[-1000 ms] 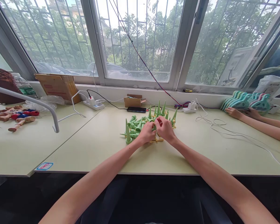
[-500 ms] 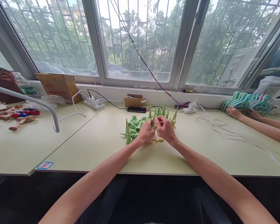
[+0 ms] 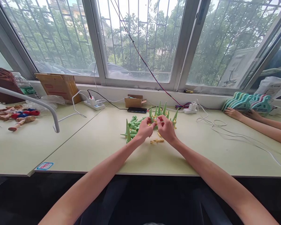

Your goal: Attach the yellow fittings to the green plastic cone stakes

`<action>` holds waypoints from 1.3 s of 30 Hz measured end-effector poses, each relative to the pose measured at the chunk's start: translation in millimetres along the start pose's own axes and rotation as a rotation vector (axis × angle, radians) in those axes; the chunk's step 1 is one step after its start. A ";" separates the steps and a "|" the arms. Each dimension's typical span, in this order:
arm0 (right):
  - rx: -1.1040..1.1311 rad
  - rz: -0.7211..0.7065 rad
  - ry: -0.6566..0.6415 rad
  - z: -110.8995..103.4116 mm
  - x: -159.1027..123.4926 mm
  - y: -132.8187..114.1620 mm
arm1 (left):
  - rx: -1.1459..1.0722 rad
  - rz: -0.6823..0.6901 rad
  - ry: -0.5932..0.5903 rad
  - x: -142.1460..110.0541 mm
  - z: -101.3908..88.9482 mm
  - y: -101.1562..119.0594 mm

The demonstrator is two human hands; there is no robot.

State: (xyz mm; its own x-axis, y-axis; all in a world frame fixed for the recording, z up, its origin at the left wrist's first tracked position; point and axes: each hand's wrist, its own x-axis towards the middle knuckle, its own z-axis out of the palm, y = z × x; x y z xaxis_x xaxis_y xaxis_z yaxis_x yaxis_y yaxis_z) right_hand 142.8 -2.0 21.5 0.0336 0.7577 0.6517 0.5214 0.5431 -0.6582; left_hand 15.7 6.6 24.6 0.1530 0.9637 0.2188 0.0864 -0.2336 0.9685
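My left hand (image 3: 145, 128) is closed on a green plastic cone (image 3: 151, 117), which it holds tip up. Close beside it, my right hand (image 3: 166, 127) is pinched at the cone's lower end; what its fingers grip is mostly hidden, though a bit of yellow shows between the hands. Several green cones (image 3: 164, 108) stand upright behind my hands, some with yellow parts at their base. To the left lies a heap of loose green cones (image 3: 133, 125). Small yellow pieces (image 3: 158, 140) lie on the table below my hands.
A phone (image 3: 137, 110) and a small cardboard box (image 3: 135, 101) are behind the cones. White cables (image 3: 220, 125) run across the right side. Another person's hands (image 3: 234, 114) touch teal hangers (image 3: 239, 101). Wooden toys (image 3: 21, 120) and a lamp arm (image 3: 37, 101) are at left.
My left hand has turned and shifted slightly left, so the held cone now shows upright above its fingers. A fingertip has appeared at the far left edge.
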 end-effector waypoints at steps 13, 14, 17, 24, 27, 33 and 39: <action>-0.066 0.027 0.014 0.8 0.8 3.6 | -0.052 0.010 0.143 0.1 -1.5 5.1; -0.067 0.028 0.007 0.9 0.8 4.0 | -0.054 0.017 0.153 0.3 -1.6 5.2; -0.065 0.031 -0.002 0.8 0.6 3.7 | -0.054 0.046 0.195 1.7 -1.6 4.4; -0.061 0.033 -0.003 0.3 -0.6 0.6 | -0.049 0.076 0.265 6.5 -2.4 1.1; -0.047 0.041 0.006 -0.2 -1.0 0.3 | -0.056 0.077 0.270 6.6 -2.4 1.7; -0.036 0.045 0.017 -0.3 -0.9 0.1 | -0.061 0.065 0.269 6.9 -2.7 2.3; -0.034 0.049 0.040 -1.1 -1.4 -2.0 | -0.066 0.059 0.280 7.0 -2.9 1.9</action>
State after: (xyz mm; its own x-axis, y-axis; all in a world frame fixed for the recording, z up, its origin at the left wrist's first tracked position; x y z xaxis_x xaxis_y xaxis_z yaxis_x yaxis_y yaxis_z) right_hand 142.6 -4.5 22.3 0.0939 0.7675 0.6341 0.5466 0.4926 -0.6772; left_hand 14.0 13.3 28.3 -0.1224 0.9491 0.2902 0.0201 -0.2900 0.9568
